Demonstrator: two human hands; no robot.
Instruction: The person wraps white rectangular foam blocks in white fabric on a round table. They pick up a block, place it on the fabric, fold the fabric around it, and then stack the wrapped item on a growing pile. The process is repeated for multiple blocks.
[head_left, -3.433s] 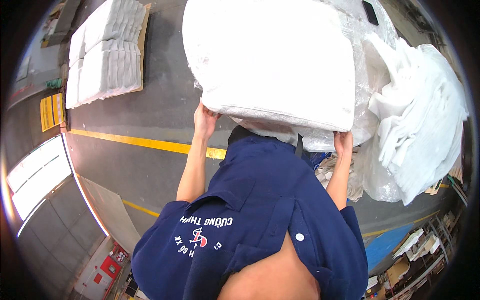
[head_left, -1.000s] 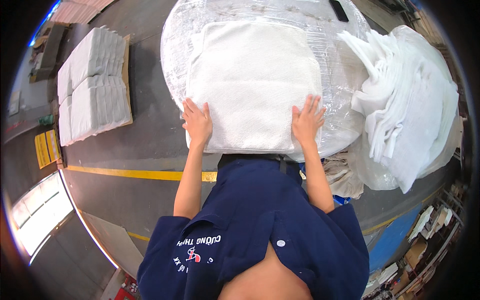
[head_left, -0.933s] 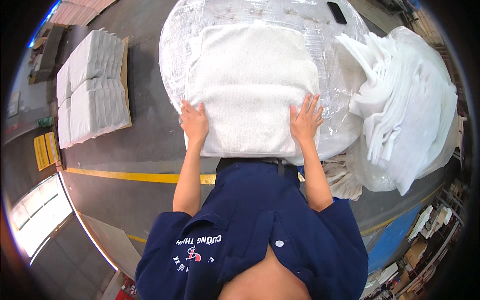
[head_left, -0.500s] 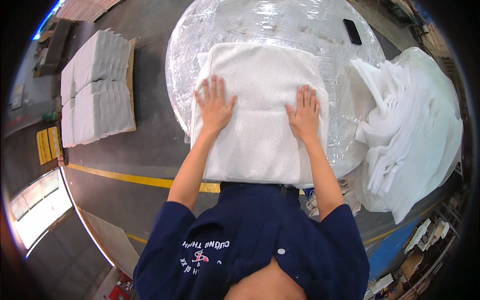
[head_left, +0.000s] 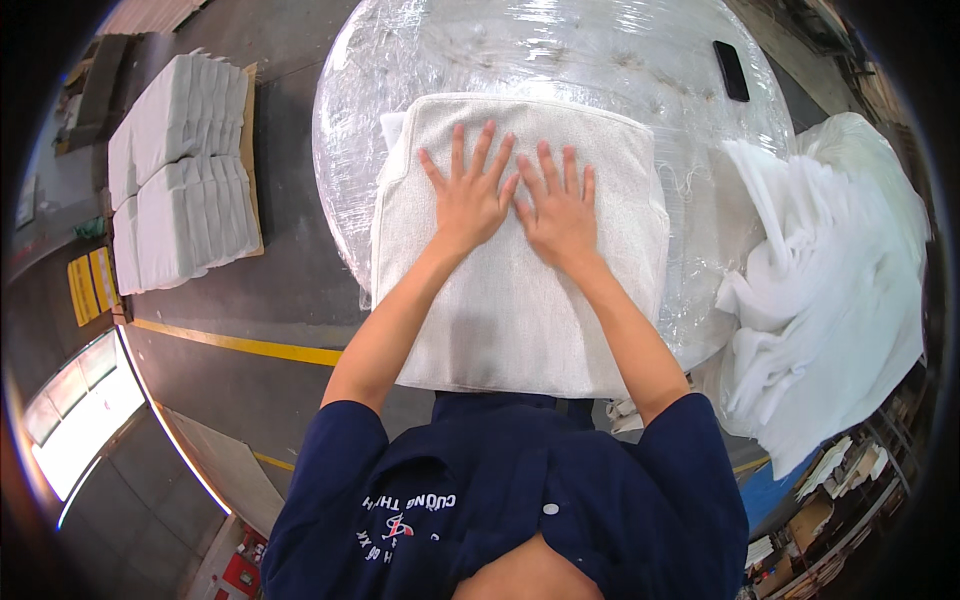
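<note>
A light grey-white fabric cushion cover (head_left: 520,320) lies spread in front of me, its near edge close to my body. My left hand (head_left: 470,200) rests flat on its upper middle with the fingers spread. Beside it my right hand (head_left: 560,215) also lies flat, fingers apart, the two thumbs nearly meeting. Neither hand grips anything. Beneath the cover is a large round surface wrapped in clear plastic film (head_left: 700,140). A bit of white material (head_left: 392,128) pokes out at the cover's far left corner.
A black phone (head_left: 731,71) lies at the far right of the wrapped surface. To the right, white wadding sheets (head_left: 800,270) bulge from a plastic bag. Leftward on the floor stands a stack of folded white pieces (head_left: 185,175). A yellow line (head_left: 240,344) crosses the floor.
Both hands have slid inward over the fabric, from near its side edges to close together at the upper middle. The view has shifted slightly.
</note>
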